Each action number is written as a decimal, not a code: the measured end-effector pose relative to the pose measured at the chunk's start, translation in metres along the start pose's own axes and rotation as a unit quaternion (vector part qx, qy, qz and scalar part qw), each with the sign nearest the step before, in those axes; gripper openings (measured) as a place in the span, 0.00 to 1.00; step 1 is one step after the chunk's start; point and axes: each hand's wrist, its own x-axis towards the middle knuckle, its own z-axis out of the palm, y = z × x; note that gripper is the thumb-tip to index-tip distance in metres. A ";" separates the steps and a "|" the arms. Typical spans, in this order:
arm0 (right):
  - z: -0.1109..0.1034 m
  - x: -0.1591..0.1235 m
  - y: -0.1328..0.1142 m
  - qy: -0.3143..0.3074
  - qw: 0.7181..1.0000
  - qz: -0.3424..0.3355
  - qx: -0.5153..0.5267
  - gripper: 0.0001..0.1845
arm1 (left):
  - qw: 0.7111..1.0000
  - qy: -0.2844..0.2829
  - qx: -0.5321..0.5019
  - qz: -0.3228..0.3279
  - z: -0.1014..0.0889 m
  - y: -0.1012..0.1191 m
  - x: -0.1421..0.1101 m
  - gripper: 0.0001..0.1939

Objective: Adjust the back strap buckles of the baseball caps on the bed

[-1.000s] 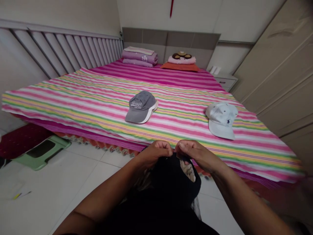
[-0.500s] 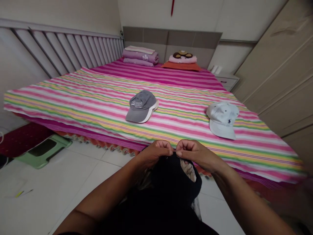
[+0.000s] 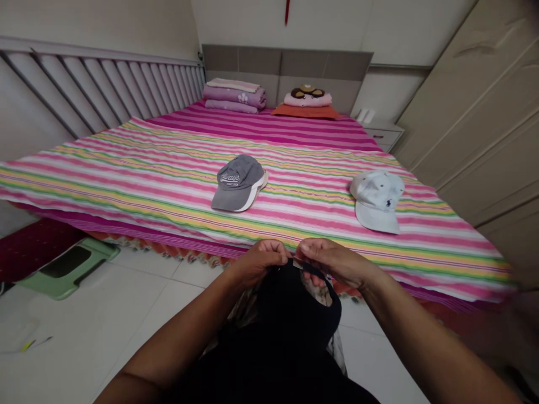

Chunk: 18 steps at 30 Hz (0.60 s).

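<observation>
Two bare hands meet at the foot of a bed, working close against the body on a black cap (image 3: 290, 306) held low, just in front of the bed's near edge. The left hand (image 3: 261, 261) grips the cap's back edge, thumb laid over bent fingers, near one end of the narrow strap (image 3: 315, 271) above the arched opening. The right hand (image 3: 334, 262) grips the strap from the other side, its fingertips showing beneath it in the opening; the strap is thin, which probably explains the fingertip hold rather than a full fist. With the hands nearly touching, each seems able to steady the cap for the other. The cap's darkness merges with the dark clothing behind, so its lower outline cannot be told. On the striped sheet (image 3: 138, 179) beyond, a grey cap (image 3: 240, 182) lies near the middle and a pale cap (image 3: 378, 200) to the right, well apart, crowns up and brims towards the person, a position that likely keeps them steady. Folded purple bedding (image 3: 236, 96) sits by the headboard (image 3: 256, 70), perhaps using it as a backstop.
</observation>
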 end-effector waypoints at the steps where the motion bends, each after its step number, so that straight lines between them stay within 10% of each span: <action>1: -0.001 0.000 -0.001 -0.005 1.000 0.011 -0.012 0.22 | 1.000 0.003 -0.001 -0.001 -0.001 0.000 0.000 0.07; 18: -0.001 0.007 0.000 -0.012 0.998 -0.002 -0.067 0.21 | 1.000 -0.004 0.008 -0.008 0.000 0.000 0.002 0.07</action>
